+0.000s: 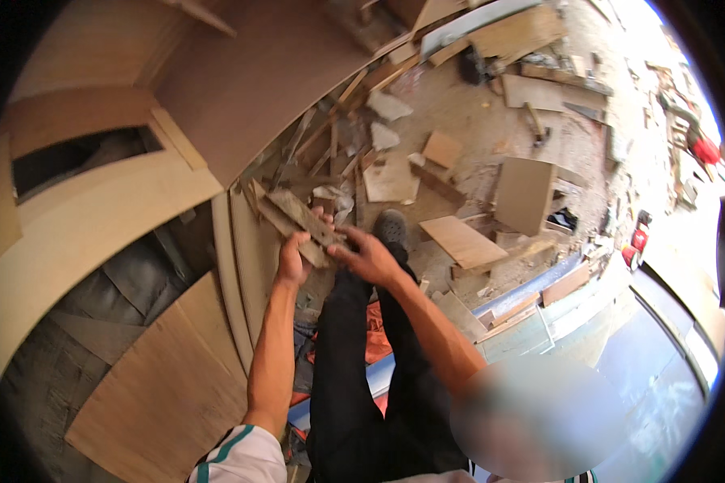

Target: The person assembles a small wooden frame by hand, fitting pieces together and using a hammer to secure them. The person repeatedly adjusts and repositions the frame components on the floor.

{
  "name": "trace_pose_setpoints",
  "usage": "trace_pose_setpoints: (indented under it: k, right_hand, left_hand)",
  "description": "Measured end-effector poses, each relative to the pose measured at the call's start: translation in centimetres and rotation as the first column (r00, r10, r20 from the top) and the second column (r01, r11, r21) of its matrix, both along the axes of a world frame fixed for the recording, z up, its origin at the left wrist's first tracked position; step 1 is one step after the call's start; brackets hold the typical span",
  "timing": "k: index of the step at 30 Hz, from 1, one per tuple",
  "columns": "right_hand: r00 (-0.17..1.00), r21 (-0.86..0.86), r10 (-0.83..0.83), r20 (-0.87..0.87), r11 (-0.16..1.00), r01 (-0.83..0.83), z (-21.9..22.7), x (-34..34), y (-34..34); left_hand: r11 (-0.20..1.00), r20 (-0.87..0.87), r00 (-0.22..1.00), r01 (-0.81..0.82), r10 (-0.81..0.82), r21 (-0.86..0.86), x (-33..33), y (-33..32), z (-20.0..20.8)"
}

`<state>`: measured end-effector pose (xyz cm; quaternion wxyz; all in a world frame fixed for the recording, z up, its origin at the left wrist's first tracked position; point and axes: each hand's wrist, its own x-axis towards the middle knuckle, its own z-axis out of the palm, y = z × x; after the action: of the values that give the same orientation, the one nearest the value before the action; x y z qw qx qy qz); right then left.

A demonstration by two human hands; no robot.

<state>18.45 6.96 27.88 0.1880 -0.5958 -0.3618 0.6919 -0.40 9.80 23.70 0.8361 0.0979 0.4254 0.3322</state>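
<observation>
My left hand [295,259] is closed around the near end of a weathered wooden piece [296,211], its thumb along the side. The wood looks like two narrow strips joined or held side by side, slanting away to the far left. My right hand [366,256] has its fingers pressed on the near right end of the same wood. Both hands are over my legs, in front of a dark shoe [391,228]. What the fingertips underneath touch is hidden.
A large wooden cabinet [105,217] with open compartments fills the left. Wood offcuts [463,241] and debris litter the ground ahead. Farther right lie a hammer [537,125] and a handsaw [584,111]. A blue-edged panel [532,286] and glassy sheets [652,378] lie on the right.
</observation>
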Motion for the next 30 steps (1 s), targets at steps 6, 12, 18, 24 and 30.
trace_pose_setpoints:
  k: [6, 12, 18, 24, 30]
  right_hand:
    - [0.971, 0.174, -0.201, 0.126, 0.968, 0.178, 17.1, 5.8, -7.7]
    - [0.898, 0.212, -0.236, 0.372, 0.963, 0.165, 24.7, 8.2, -16.1]
    - [0.822, 0.263, -0.529, 0.212, 0.840, 0.474, 32.2, 7.7, -22.2]
    - [0.775, 0.417, -0.583, 0.243, 0.784, 0.459, 34.0, 8.7, -26.2]
    - [0.801, 0.353, -0.511, 0.312, 0.845, 0.402, 36.8, 14.2, -29.7]
  left_hand:
    - [0.986, -0.181, 0.975, 0.145, -0.129, 0.080, 7.7, -5.1, 15.0]
    - [0.916, -0.530, 0.798, 0.392, -0.289, 0.091, 14.8, -11.3, 24.1]
    - [0.733, -0.614, 0.710, 0.613, -0.346, 0.295, 16.6, -14.5, 32.4]
    - [0.553, -0.623, 0.631, 0.755, -0.462, 0.354, 18.8, -16.8, 35.6]
    - [0.473, -0.608, 0.618, 0.782, -0.499, 0.406, 22.8, -20.5, 37.7]
